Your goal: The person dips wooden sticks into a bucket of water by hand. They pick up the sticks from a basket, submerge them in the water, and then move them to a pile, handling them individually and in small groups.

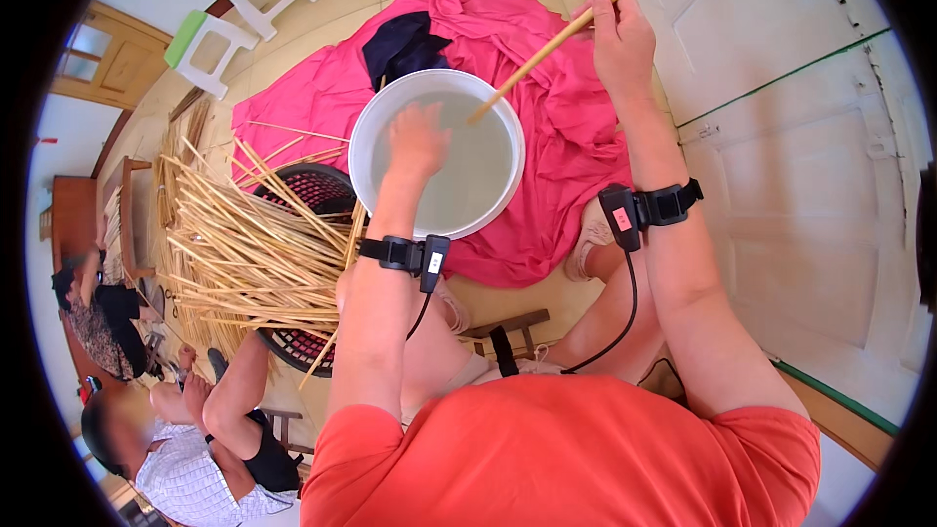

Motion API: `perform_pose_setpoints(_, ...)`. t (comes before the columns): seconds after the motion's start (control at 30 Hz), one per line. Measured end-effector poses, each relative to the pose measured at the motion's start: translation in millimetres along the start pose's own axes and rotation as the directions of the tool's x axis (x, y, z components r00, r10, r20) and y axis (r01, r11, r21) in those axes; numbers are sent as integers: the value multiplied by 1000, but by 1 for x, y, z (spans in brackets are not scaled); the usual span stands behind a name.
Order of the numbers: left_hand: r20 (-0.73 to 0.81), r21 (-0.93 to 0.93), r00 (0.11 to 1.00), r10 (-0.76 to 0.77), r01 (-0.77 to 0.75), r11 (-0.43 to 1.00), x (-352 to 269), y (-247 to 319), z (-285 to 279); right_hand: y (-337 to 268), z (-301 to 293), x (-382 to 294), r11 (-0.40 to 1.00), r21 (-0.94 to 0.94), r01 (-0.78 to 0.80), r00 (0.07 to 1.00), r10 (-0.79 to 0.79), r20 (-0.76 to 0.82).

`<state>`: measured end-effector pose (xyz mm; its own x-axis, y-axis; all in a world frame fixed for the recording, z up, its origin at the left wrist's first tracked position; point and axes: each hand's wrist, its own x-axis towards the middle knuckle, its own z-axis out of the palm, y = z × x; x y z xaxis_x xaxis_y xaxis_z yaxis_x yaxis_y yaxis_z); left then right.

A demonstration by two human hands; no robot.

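Observation:
My right hand (624, 44) grips a long tan stick, perhaps a reed or plant stalk (542, 51), held aslant. The stalk's lower end is over the water in a round white basin (517, 183), and its upper end runs out past the top of the view. Cloudy greyish water (468, 183) fills much of the basin. Over the basin's left part is my left hand (419, 139), blurred, with its fingers apart and nothing seen in it. Whether its fingertips touch the water I cannot tell.
Left of the basin, a heap of stalks (256, 249) lies across a dark plastic basket (315, 187). Pink cloth (542, 234) spreads under the basin, with dark cloth (406, 44) behind. Two people (198, 476) (102, 329) sit at left. White door panels (798, 234) stand at right.

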<state>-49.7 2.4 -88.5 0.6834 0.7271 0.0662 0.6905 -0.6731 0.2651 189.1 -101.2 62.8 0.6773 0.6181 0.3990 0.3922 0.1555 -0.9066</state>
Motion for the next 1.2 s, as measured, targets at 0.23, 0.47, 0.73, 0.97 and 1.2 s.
perform_pose_setpoints(0.23,-152,-399,967,203,-248,883,15,94,-63,2,8,-8,989,144,20,989,-41,143)
perform_pose_setpoints(0.47,-363,-247,905,221,-322,914,21,45,-92,-12,24,-19,947,321,-5,974,-68,216)
perform_pose_setpoints(0.73,-423,-183,800,-426,385,905,-61,-173,-165,1,8,-11,990,131,-45,974,15,225)
perform_pose_setpoints(0.97,-305,-239,557,-772,741,628,-172,-271,-161,-5,13,-19,1000,29,-3,950,-6,311)
perform_pose_setpoints(1.2,-267,225,568,-778,822,523,-221,-333,-121,-5,14,-20,999,17,-39,935,31,353)
